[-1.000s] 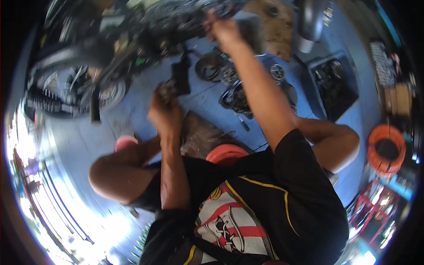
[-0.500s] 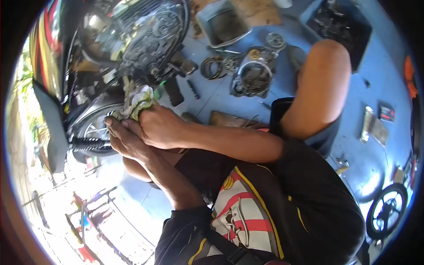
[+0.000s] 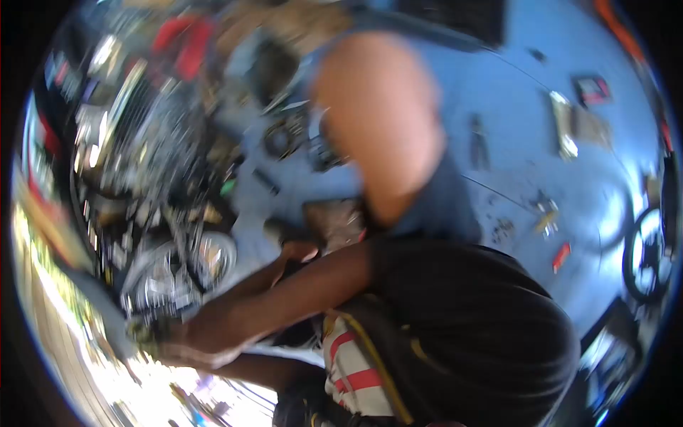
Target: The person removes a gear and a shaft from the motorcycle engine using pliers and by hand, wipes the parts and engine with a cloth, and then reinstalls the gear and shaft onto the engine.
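Strong motion blur covers my hands at the lower left. My right hand [image 3: 186,343] reaches across there, fingers smeared. At its far end is a crumpled yellow-green rag [image 3: 151,337], which it appears to grip. My left forearm [image 3: 256,370] runs in below the right one; its hand is hidden or lost in the blur beside it. Above both hands is a spoked motorcycle wheel [image 3: 160,281], and the motorcycle engine [image 3: 153,142] is beyond it.
On the blue floor lie blurred engine parts [image 3: 284,136], a dark bar [image 3: 266,181], pliers [image 3: 479,142], a brown board [image 3: 334,220] and a red object [image 3: 561,257]. A dark bin [image 3: 455,18] is at the top. Another wheel [image 3: 646,255] stands at right. My bent knee [image 3: 380,107] rises centrally.
My hands have moved down and left, away from the engine, with the rag apparently still in the right. The view has swung, so the floor things appear shifted, and blur has increased.
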